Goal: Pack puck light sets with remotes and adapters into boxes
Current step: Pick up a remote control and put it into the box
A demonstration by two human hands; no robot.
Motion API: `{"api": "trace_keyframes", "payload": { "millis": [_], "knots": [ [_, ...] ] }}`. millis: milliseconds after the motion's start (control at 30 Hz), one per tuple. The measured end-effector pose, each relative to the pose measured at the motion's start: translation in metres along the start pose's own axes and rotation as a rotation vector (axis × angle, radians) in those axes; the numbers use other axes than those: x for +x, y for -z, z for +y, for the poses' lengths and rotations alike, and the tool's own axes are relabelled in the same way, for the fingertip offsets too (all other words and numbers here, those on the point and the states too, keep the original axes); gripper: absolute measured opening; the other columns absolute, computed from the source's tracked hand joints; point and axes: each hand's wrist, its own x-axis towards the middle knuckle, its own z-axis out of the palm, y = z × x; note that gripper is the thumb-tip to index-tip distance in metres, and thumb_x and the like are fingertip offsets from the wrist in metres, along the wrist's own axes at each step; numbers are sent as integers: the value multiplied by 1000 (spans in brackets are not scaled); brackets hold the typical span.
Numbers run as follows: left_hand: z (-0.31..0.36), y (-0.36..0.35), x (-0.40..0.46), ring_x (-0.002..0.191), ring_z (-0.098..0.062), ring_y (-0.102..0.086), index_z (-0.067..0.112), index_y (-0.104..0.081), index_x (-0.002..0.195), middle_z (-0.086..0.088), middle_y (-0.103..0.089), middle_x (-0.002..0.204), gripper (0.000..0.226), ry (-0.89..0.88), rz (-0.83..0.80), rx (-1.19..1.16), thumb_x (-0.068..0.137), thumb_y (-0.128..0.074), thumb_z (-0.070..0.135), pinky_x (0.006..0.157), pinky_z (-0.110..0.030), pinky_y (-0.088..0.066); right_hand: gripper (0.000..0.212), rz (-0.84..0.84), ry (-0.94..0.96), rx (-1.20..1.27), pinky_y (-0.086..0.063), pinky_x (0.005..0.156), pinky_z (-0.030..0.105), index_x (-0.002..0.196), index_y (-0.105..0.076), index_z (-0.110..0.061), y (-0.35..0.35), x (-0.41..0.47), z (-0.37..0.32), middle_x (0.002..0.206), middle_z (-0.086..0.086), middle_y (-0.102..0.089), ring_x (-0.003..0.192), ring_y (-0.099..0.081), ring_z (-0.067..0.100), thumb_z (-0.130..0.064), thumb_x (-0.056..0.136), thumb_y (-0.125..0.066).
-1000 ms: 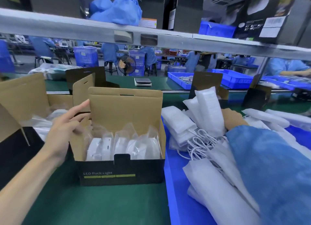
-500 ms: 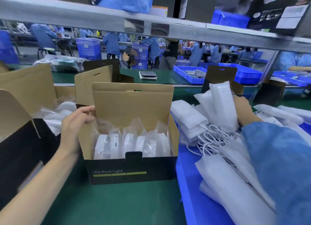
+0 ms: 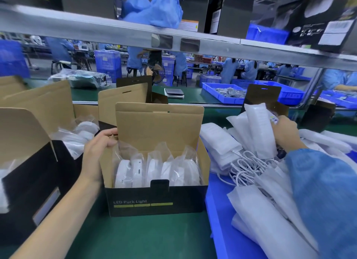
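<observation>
An open black box [image 3: 154,200] marked "LED Puck Light" stands on the green belt, its brown lid up. Several white puck lights [image 3: 154,169] in clear bags stand in a row inside. My left hand [image 3: 98,152] grips the box's left wall near the back corner, fingers curled over the rim. To the right, my right hand [image 3: 284,131] holds a white foam-wrapped pack [image 3: 258,127] upright above a heap of similar packs and white cables [image 3: 245,166].
A second open box [image 3: 29,173] with bagged lights stands at the left. The blue tray [image 3: 218,210] on the right holds the wrapped packs. A metal shelf rail [image 3: 212,47] crosses overhead. Beyond the belt are blue bins [image 3: 224,92], a scale and seated workers.
My left hand went from flat against the box's left side to gripping its wall. My right hand came out from behind the packs and now holds one upright.
</observation>
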Motion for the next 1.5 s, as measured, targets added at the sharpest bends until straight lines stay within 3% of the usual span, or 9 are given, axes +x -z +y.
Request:
{"api": "trace_keyframes", "payload": {
  "millis": [300, 433, 533, 633, 833, 1000, 1133, 1300, 1500],
  "knots": [
    [1, 1, -4, 82, -14, -69, 23, -74, 89, 6, -75, 86, 36, 9, 9, -6, 89, -45, 1, 70, -33, -50, 29, -366, -168, -19, -47, 64, 27, 56, -71, -14, 28, -5, 14, 70, 4, -69, 67, -61, 22, -34, 77, -68],
    [3, 0, -6, 93, -26, -66, 19, -73, 93, -9, -73, 101, 25, 25, 2, -25, 81, -52, 11, 78, -38, -51, 21, -427, -161, 73, -53, 78, 40, 71, -64, -3, 28, -6, 10, 87, 18, -70, 76, -62, 29, -18, 85, -64],
    [3, 2, -7, 96, -30, -67, 19, -72, 96, -17, -71, 110, 27, 45, -5, -33, 85, -50, 9, 81, -40, -53, 14, -439, -110, 19, -50, 65, 30, 86, -68, 0, 39, -10, 6, 76, 13, -67, 67, -63, 25, -13, 85, -66],
    [2, 4, -10, 93, -31, -68, 16, -72, 97, -12, -73, 102, 33, 34, -4, -76, 71, -52, 16, 80, -42, -54, 15, -424, -187, 74, -46, 40, 25, 81, -63, 1, 41, -12, 7, 64, 15, -62, 50, -58, 26, -10, 90, -60],
    [1, 14, -20, 90, -24, -69, 19, -72, 103, -6, -73, 94, 48, 13, -9, -153, 62, -47, 12, 72, -38, -55, 23, -391, -143, 9, -40, 47, 26, 64, -60, -1, 43, -19, 5, 55, 12, -61, 49, -54, 23, -9, 82, -71],
    [4, 14, -28, 75, -14, -68, 22, -75, 76, -1, -73, 80, 34, -75, -38, -149, 63, -46, 10, 60, -24, -55, 37, 128, 72, 377, -48, 87, 50, 100, -66, -5, 69, -28, -26, 106, 25, -66, 87, -64, 32, -38, 85, -65],
    [2, 10, -29, 73, -12, -70, 14, -72, 87, 0, -74, 82, 32, -99, -35, -149, 67, -48, 11, 57, -20, -54, 45, 29, 463, 812, -48, 68, 15, 84, -62, -35, 142, -90, -106, 78, -23, -69, 66, -61, -13, -71, 58, -71],
    [0, 10, -25, 78, -20, -69, 18, -74, 86, -8, -74, 88, 29, -67, -85, -140, 68, -51, 15, 60, -23, -54, 29, -152, 1274, 614, -51, 77, 13, 107, -64, -31, 154, -226, -182, 95, -19, -71, 85, -67, -2, -31, 80, -75],
    [-3, 13, -26, 85, -28, -65, 6, -68, 99, -16, -69, 96, 36, 26, -132, -207, 70, -52, 21, 72, -37, -51, 21, -188, 1244, -147, -45, 79, 38, 114, -53, -25, 61, -273, -213, 105, -6, -60, 97, -55, 22, -33, 95, -56]
  ]
}}
